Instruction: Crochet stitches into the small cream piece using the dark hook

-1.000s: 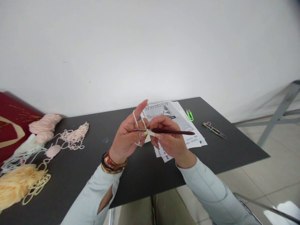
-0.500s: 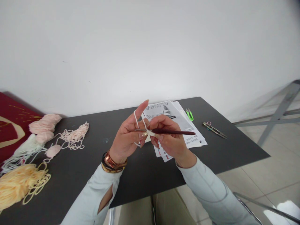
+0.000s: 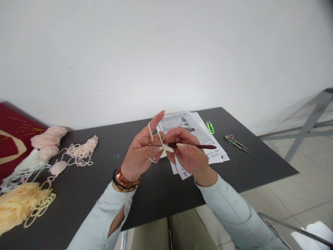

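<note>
My left hand [image 3: 142, 149] pinches a small white crocheted piece [image 3: 168, 148] between thumb and fingers, its index finger raised. White yarn [image 3: 151, 130] loops around that finger and runs down to the piece. In my right hand [image 3: 191, 149] is a crochet hook [image 3: 205, 146] with a dark red-brown handle, gripped between thumb and fingers. The hook's thin metal shaft lies level across the top of the white piece, its tip pointing left past my left thumb. Part of the piece is hidden by my fingers.
Printed sheets [image 3: 197, 133] lie behind my hands on the dark table [image 3: 104, 194]. Green thread snips [image 3: 210, 127] and metal snips [image 3: 237, 144] are to the right. Pink yarn [image 3: 83, 150], yellow yarn [image 3: 23, 205] and a red bag [image 3: 15, 139] occupy the left. A wall rises behind.
My right thumb has lifted from the white piece onto the hook's handle, so more of the piece shows. My left hand and the looped yarn stay nearly the same.
</note>
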Motion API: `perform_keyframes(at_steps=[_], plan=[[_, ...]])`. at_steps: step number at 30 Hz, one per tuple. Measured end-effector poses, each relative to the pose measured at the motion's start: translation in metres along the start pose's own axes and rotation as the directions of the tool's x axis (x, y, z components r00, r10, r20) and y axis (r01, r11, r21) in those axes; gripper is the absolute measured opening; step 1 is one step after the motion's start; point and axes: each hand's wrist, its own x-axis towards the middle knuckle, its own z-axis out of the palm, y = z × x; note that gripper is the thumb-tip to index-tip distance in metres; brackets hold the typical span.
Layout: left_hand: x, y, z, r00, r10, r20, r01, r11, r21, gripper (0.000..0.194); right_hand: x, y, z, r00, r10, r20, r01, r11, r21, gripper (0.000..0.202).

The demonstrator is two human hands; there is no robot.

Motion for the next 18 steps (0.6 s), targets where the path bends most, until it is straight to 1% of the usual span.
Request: perform_keyframes(at_steps=[4, 7, 14, 18], plan=[[0.0005, -0.0004, -0.0004, 1.000, 0.007, 0.014, -0.008, 0.999, 0.032, 0.083, -0.0003, -0.0005, -0.0001, 1.000, 0.019, -0.025, -0.020, 1.000, -0.015, 0.019], [0.0009, -0.0003, -0.0006, 1.000, 0.009, 0.020, -0.010, 0.999, 0.037, 0.084, -0.0004, -0.0007, -0.0001, 0.999, 0.024, -0.027, -0.024, 1.000, -0.019, 0.020], [0.0005, -0.0001, 0.0001, 1.000, 0.013, 0.010, -0.013, 1.000, -0.003, 0.076, -0.0010, -0.0008, 0.0006, 0.999, 0.022, -0.029, -0.023, 0.999, -0.026, 0.019], [-0.0002, 0.0006, 0.0005, 1.000, -0.019, -0.020, 0.019, 1.000, -0.016, 0.074, -0.0011, -0.0005, 0.0009, 0.999, 0.011, -0.031, -0.012, 0.999, -0.043, 0.017]])
